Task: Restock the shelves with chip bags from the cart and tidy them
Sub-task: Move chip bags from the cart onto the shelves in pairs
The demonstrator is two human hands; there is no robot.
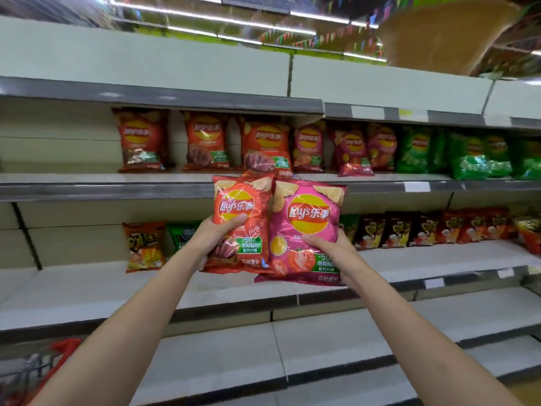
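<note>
My left hand [213, 238] grips an orange-red chip bag [243, 212] by its left side, thumb across the front. My right hand [330, 247] grips a pink chip bag [307, 224] by its lower right side. Both bags are upright, side by side, raised in front of the shelf edge [117, 190] below the upper row of chips. On that shelf stand orange-red bags [206, 140], pink bags [352, 150] and green bags [468, 153]. The cart [32, 373] shows only at the lower left corner.
The lower shelf [87, 285] carries an orange snack bag [143, 246] at left and a row of dark and red snack bags [424, 230] at right. Bare white shelves [336, 335] run below. The top shelf board [146, 65] holds nothing visible.
</note>
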